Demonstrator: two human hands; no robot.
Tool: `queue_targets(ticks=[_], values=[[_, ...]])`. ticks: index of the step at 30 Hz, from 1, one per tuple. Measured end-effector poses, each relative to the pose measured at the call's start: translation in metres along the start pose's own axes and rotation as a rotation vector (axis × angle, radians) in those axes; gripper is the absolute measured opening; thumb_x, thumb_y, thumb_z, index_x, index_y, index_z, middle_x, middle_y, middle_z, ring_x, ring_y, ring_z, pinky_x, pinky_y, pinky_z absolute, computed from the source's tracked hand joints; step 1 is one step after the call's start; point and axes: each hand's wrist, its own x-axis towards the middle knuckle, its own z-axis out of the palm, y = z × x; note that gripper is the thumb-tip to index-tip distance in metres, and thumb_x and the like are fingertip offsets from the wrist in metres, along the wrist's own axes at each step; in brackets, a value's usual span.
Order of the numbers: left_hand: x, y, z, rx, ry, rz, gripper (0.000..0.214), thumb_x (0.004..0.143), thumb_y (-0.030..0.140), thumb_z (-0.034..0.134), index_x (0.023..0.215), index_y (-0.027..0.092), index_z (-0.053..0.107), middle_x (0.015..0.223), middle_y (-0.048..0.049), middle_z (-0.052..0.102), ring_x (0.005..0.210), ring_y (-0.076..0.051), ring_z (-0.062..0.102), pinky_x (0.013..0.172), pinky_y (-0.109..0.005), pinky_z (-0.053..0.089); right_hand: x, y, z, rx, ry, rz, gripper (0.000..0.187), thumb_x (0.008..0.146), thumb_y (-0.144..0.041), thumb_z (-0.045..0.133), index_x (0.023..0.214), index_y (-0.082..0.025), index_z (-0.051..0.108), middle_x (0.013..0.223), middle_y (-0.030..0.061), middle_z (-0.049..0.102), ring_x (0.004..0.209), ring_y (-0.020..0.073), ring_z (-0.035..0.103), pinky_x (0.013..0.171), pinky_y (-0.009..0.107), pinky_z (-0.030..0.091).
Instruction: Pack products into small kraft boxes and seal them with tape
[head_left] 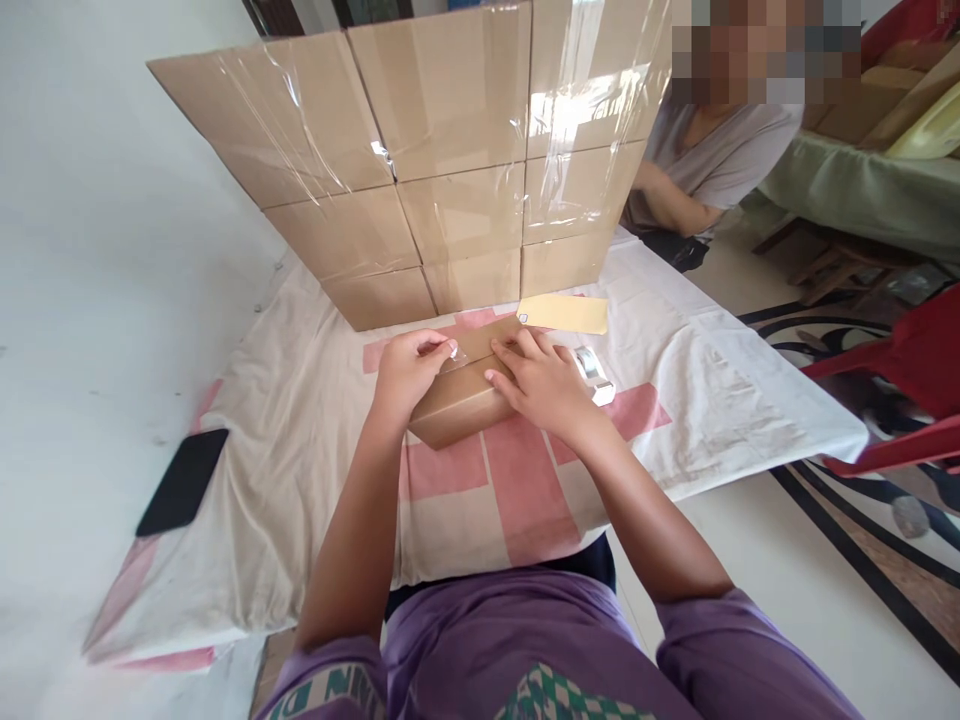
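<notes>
A small brown cardboard box [465,405] lies on the cloth-covered table in front of me. My left hand [409,370] is at the box's left end, its thumb and fingers pinched on a bit of clear tape [454,350]. A strip of that tape runs along the seam on the box top. My right hand [536,375] rests on the right part of the box top, fingers spread, holding nothing. Just beyond the right hand is a tape dispenser [592,375], partly hidden by it.
Behind the box stands a wall of taped cardboard boxes [461,230]. A yellow card [566,314] lies at its foot. A black phone [182,482] is at the table's left edge. Across the table sits another person [720,160]. A red chair [915,370] stands right.
</notes>
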Motion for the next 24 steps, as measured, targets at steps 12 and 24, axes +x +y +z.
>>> queue_targets(ticks=[12,24], values=[[0.001,-0.001,-0.004,-0.247,0.09,-0.03,0.021,0.082,0.04,0.07,0.079,0.019,0.065,0.077,-0.0027,0.072,0.051,-0.008,0.043,0.05,-0.022,0.034,0.008,-0.012,-0.013,-0.068,-0.034,0.001,0.043,0.106,-0.043,0.048,0.134,-0.014,0.064,0.14,0.0199,0.057,0.132,0.0385,0.048,0.11,0.06,0.037],[0.001,-0.003,-0.007,-0.237,-0.002,-0.032,0.021,0.087,0.038,0.07,0.082,0.019,0.066,0.083,-0.0045,0.074,0.052,-0.008,0.049,0.05,-0.023,0.037,0.018,-0.016,-0.001,0.059,-0.025,-0.248,0.041,0.109,-0.03,0.039,0.134,-0.021,0.07,0.122,0.0107,0.065,0.114,0.0287,0.052,0.105,0.046,0.037]])
